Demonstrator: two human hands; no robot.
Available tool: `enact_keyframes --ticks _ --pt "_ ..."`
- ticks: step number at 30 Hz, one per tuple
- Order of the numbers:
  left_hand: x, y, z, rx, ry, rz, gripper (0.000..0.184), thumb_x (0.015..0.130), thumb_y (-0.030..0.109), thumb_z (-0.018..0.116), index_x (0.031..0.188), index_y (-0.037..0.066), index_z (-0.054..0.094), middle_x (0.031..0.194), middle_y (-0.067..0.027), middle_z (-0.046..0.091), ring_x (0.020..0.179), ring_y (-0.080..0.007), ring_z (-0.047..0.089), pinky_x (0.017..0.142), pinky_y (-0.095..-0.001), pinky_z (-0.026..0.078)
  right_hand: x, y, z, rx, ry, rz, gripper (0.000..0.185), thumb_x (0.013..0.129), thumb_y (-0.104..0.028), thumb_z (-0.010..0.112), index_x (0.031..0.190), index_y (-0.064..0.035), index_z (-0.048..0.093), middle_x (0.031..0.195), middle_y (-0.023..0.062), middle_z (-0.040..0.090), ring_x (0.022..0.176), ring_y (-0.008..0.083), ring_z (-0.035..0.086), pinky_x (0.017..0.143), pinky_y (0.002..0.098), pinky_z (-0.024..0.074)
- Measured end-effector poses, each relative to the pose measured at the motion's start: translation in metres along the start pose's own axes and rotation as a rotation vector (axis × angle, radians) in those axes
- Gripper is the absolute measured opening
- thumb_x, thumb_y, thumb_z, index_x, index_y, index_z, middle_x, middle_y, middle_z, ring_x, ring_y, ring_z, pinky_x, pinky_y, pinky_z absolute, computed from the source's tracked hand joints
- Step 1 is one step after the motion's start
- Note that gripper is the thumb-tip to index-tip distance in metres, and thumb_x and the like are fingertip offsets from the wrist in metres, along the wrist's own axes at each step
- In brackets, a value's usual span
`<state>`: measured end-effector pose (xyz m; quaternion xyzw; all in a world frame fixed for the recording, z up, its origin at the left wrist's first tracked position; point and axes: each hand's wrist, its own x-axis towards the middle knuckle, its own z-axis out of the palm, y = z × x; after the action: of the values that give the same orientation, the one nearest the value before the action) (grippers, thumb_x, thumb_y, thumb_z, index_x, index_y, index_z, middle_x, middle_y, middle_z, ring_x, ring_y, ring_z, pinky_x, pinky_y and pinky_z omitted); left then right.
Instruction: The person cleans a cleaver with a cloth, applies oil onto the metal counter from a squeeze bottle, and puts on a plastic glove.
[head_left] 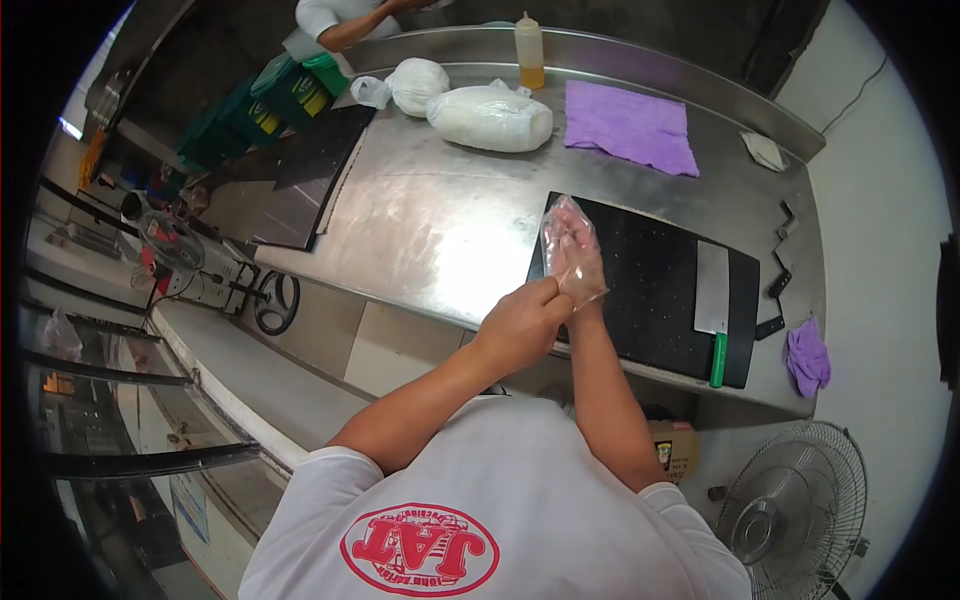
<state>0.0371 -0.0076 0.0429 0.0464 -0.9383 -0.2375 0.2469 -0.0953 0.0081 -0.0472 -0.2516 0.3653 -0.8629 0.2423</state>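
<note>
Plastic glove (pixel 583 272): worn over the right fingers (pixel 566 222), above the left end of the cutting board (pixel 650 270)
Left fingers (pixel 548 288): pinched shut on its cuff
Right fingers: extended, nothing grasped
Cleaver (pixel 712 290): laid on the board's right end
Far surface (pixel 440 190): purple cloth (pixel 630 125) spread

Wide, round-edged view from a head-worn camera, looking forward and steeply down. The wearer's white shirt (pixel 500 470) is closest, at the bottom; the left hand (pixel 525 320) and right hand (pixel 577 255) are mid-distance at centre, above the stainless-steel worktable (pixel 430 215).
</note>
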Motion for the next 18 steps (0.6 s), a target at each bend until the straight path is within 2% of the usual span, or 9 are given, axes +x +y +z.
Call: enact_keyframes --ticks 1,2,3,6,8,9,12,15,18 --pt "-0.004 -0.006 0.002 0.022 -0.025 0.036 0.013 0.070 -0.002 0.064 0.078 0.005 0.056 0.081 -0.0123 0.054 0.073 -0.0325 0.060 0.063 -0.0420 0.052 0.002 0.024 -0.012 0.093 0.090 0.102 0.038 0.101 -0.034 0.054 0.123 -0.0036 0.057 0.123 0.0088 0.059 0.113 0.0217 0.058 0.107 0.0453 0.0419" --pt "-0.008 -0.011 0.003 0.043 -0.054 0.070 0.013 0.070 -0.002 0.064 0.079 0.005 0.056 0.082 -0.0121 0.054 0.074 -0.0324 0.060 0.064 -0.0416 0.052 0.002 0.048 -0.026 0.095 0.083 0.107 0.038 0.101 -0.034 0.054 0.123 -0.0036 0.057 0.123 0.0088 0.059 0.113 0.0217 0.058 0.107 0.0453 0.0419" --pt "-0.012 -0.015 0.003 0.044 -0.053 0.063 0.013 0.070 -0.002 0.064 0.079 0.005 0.056 0.082 -0.0121 0.054 0.074 -0.0324 0.060 0.064 -0.0416 0.052 0.002 0.051 -0.024 0.502 -0.096 0.165 0.042 0.100 -0.041 0.054 0.119 -0.0034 0.058 0.116 0.0082 0.062 0.106 0.0218 0.061 0.102 0.0456 0.0457" --pt "-0.021 -0.026 0.000 0.093 -0.133 0.074 0.013 0.071 -0.001 0.064 0.080 0.005 0.057 0.084 -0.0119 0.054 0.073 -0.0327 0.060 0.062 -0.0420 0.052 0.001 0.027 0.023 0.115 0.416 0.559 0.069 0.098 -0.063 0.042 0.130 -0.0027 0.053 0.129 0.0150 0.057 0.122 0.0268 0.055 0.109 0.0480 0.0387" --pt "-0.025 -0.033 -0.003 -0.021 -0.085 -0.086 0.013 0.073 -0.001 0.065 0.081 0.004 0.056 0.085 -0.0119 0.054 0.070 -0.0325 0.060 0.059 -0.0420 0.052 0.006 0.029 0.033 0.348 0.213 0.552 0.087 0.094 -0.072 0.038 0.147 -0.0032 0.037 0.150 0.0184 0.039 0.142 0.0281 0.034 0.119 0.0475 0.0196" --pt "-0.026 -0.035 -0.005 -0.019 -0.084 -0.094 0.013 0.073 -0.001 0.065 0.081 0.004 0.056 0.085 -0.0119 0.054 0.070 -0.0325 0.060 0.059 -0.0420 0.052 0.007 0.023 0.038 0.410 0.099 0.499 0.095 0.092 -0.071 0.046 0.155 -0.0028 0.022 0.160 0.0181 0.020 0.150 0.0289 0.015 0.121 0.0456 0.0058" --pt "-0.036 -0.039 -0.013 -0.128 -0.037 -0.130 0.014 0.074 -0.001 0.065 0.082 0.003 0.055 0.084 -0.0122 0.052 0.068 -0.0321 0.060 0.057 -0.0421 0.052 0.006 0.014 0.057 0.284 0.010 0.340 0.093 0.092 -0.067 0.050 0.153 -0.0002 0.024 0.159 0.0205 0.023 0.149 0.0315 0.019 0.121 0.0450 0.0098" --pt "-0.042 -0.060 -0.026 -0.167 -0.080 -0.133 0.014 0.075 -0.001 0.065 0.084 0.003 0.055 0.084 -0.0119 0.052 0.069 -0.0302 0.061 0.061 -0.0406 0.053 0.009 0.031 0.054 0.202 0.078 0.314 0.086 0.095 -0.060 0.053 0.151 0.0000 0.028 0.154 0.0199 0.033 0.144 0.0326 0.029 0.119 0.0434 0.0157" --pt "-0.053 -0.104 -0.029 -0.398 -0.223 -0.219 0.014 0.080 0.001 0.064 0.093 0.003 0.061 0.095 -0.0130 0.060 0.080 -0.0319 0.064 0.073 -0.0413 0.054 0.017 0.061 0.024 0.116 0.125 0.232 0.083 0.095 -0.059 0.054 0.149 0.0001 0.033 0.145 0.0184 0.045 0.135 0.0313 0.040 0.116 0.0423 0.0233"
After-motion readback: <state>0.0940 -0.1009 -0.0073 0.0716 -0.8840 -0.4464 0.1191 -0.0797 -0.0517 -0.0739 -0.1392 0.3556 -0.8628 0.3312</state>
